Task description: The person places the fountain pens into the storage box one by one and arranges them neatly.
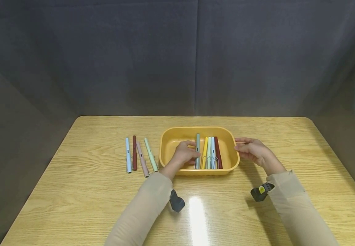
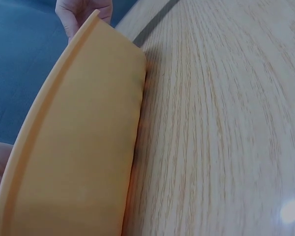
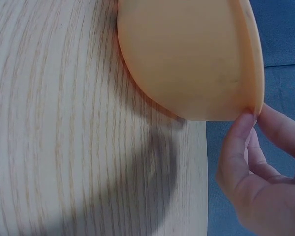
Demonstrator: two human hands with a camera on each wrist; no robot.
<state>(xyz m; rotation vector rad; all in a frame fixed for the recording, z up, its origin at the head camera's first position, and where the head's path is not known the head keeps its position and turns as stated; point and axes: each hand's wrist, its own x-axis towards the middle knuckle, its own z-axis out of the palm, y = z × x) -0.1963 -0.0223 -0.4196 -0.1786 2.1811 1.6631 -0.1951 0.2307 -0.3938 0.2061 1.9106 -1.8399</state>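
table across lower frame; yellow tray at centre; right hand, right of centre, pinches tray rim between thumb and fingers; left hand, at centre, fingers pinch teal pen inside tray's outline.

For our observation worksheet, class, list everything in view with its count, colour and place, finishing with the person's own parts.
Table: 1, light wood-grain, under everything
Fabric backdrop: count unclear, dark blue-grey, behind the table and at its sides
Tray: 1, yellow-orange, on the table
Pens in the tray: 5, teal, yellow, light green, light blue, dark red, left to right
Pens on the table: 4, light blue, dark red, mauve, light green, left of the tray
Wrist cameras: 2, black, one by each cuff
Sleeves: 2, beige, on both arms
Left hand: 1, holding the teal pen
Right hand: 1, pinching the tray's right rim
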